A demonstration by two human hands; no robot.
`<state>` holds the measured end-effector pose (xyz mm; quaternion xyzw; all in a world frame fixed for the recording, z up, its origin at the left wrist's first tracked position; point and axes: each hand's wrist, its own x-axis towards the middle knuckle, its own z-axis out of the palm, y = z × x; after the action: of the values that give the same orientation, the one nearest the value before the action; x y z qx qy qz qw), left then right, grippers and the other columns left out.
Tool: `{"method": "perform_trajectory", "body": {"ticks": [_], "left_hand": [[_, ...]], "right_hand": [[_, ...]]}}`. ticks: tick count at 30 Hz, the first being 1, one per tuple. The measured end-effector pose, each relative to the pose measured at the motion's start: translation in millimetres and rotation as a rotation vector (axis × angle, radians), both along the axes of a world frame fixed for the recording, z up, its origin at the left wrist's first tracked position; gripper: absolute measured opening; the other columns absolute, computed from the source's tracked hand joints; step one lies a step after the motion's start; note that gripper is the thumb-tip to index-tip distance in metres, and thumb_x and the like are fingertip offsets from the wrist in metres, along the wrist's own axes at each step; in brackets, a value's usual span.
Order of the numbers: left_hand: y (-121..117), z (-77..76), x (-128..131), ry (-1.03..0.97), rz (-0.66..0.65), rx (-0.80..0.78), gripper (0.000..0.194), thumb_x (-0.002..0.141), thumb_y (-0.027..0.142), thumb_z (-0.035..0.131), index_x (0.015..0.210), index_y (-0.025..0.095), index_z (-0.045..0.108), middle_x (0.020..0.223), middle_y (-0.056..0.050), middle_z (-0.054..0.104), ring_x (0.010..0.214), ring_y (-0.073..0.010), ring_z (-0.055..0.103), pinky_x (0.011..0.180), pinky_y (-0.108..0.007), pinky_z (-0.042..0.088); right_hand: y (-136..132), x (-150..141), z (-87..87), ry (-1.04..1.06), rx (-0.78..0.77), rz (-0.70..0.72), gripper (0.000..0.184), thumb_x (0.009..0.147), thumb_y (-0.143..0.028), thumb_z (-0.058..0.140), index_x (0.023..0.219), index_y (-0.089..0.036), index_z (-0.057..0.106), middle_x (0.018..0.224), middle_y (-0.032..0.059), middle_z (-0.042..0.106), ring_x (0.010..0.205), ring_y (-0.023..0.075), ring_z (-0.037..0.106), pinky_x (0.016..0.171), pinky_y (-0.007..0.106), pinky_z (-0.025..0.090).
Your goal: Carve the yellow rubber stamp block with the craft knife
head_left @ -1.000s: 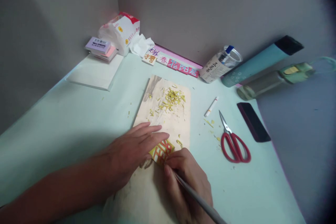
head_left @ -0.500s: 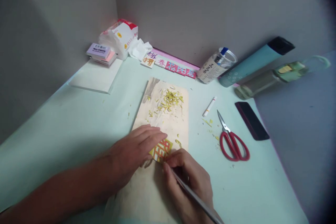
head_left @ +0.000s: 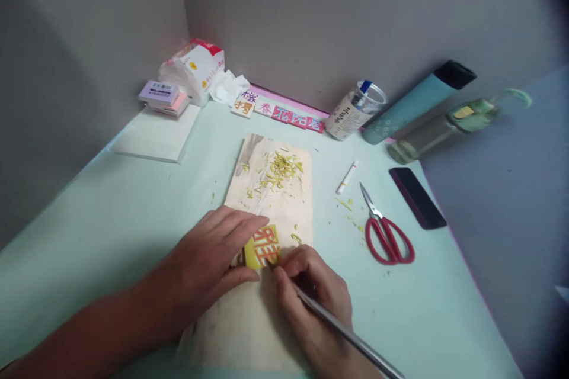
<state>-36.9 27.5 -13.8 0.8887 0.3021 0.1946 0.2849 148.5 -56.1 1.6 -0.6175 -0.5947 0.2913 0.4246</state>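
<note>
A yellow rubber carving block [head_left: 263, 247] with an orange-red character on its face lies on the pale wooden board [head_left: 300, 201]. My left hand [head_left: 213, 243] grips it from the left, fingers along the upper side and thumb by the lower edge, covering part of it. In my right hand [head_left: 317, 290] is a slim metal carving knife [head_left: 342, 327], held like a pen. Its tip is at the block's lower right corner, mostly hidden by my fingers. Yellow shavings [head_left: 284, 169] are heaped on the board's far part.
Red-handled scissors [head_left: 389, 240], a white marker-like stick [head_left: 347, 177] and a black phone [head_left: 416, 198] lie to the right. Behind stand a labelled plastic cup [head_left: 349, 115], a blue cylinder [head_left: 413, 106] and a green bottle [head_left: 427, 142]. Carved tiles [head_left: 282, 113] and a tissue pack [head_left: 195, 71] line the back.
The block has turned, so its character now stands more upright. My left hand has shifted its hold, its thumb now showing at the lower edge. The knife stays at the block.
</note>
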Motion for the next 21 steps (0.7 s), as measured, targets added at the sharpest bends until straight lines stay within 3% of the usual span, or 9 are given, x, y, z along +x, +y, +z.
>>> {"method": "perform_trajectory", "body": {"ticks": [5, 14, 21], "left_hand": [[-0.8, 2.3, 0.0, 0.011, 0.013, -0.013, 0.049, 0.096, 0.034, 0.063, 0.14, 0.026, 0.042, 0.132, -0.005, 0.058, 0.119, -0.0263, 0.051, 0.1, -0.039, 0.043], [-0.2, 2.7, 1.9, -0.007, 0.001, -0.009, 0.046, 0.096, 0.039, 0.063, 0.136, 0.026, 0.044, 0.125, -0.004, 0.058, 0.113, -0.0258, 0.052, 0.096, -0.038, 0.042], [-1.3, 0.4, 1.0, 0.006, 0.007, -0.022, 0.056, 0.091, 0.039, 0.069, 0.138, 0.028, 0.041, 0.125, -0.007, 0.053, 0.112, -0.0288, 0.051, 0.094, -0.041, 0.044]], "right_hand": [[0.2, 0.9, 4.5, 0.103, -0.109, -0.02, 0.024, 0.091, -0.025, 0.055, 0.069, -0.022, 0.045, 0.066, -0.001, 0.056, 0.055, 0.0115, 0.046, 0.049, 0.023, 0.038], [0.7, 0.8, 7.9, 0.119, -0.135, -0.006, 0.023, 0.09, -0.027, 0.053, 0.069, -0.022, 0.045, 0.065, -0.0006, 0.055, 0.057, 0.0125, 0.047, 0.051, 0.024, 0.039], [0.6, -0.5, 5.3, 0.123, -0.108, -0.034, 0.023, 0.089, -0.023, 0.053, 0.068, -0.022, 0.045, 0.064, -0.0024, 0.054, 0.056, 0.0116, 0.046, 0.051, 0.023, 0.038]]}}
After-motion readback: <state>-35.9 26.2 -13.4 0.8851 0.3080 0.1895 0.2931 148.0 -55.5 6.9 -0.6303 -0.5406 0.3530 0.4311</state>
